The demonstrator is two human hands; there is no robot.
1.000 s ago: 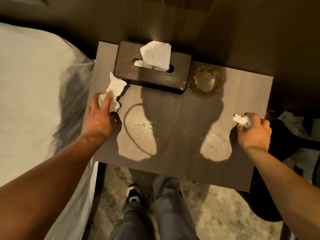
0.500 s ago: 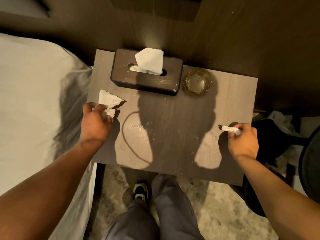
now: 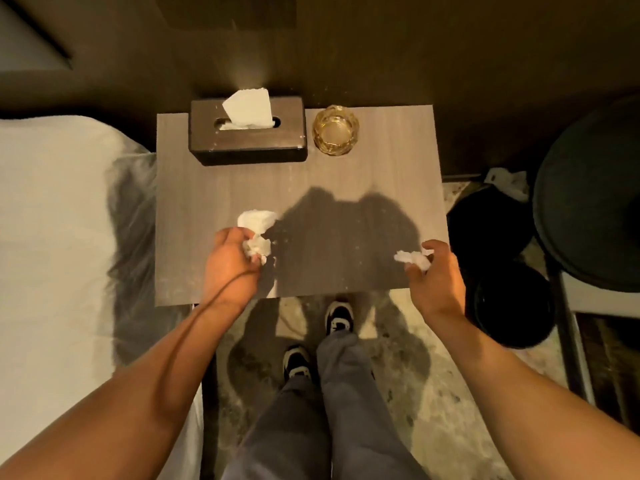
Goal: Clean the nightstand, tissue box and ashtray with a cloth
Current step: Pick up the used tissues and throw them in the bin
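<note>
nightstand bench: your left grip is closed on a crumpled tissue; your right grip pinches a small wad.

Left hand has carried its crumpled tissue toward the nightstand's centre.

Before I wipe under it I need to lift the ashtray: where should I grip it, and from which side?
Grip the ashtray by its thick outer rim, fingers coming down from above on its near and right sides. It is round and squat, so the wall offers the likeliest hold. The tissue box sits close on its left, leaving little room there.
</note>
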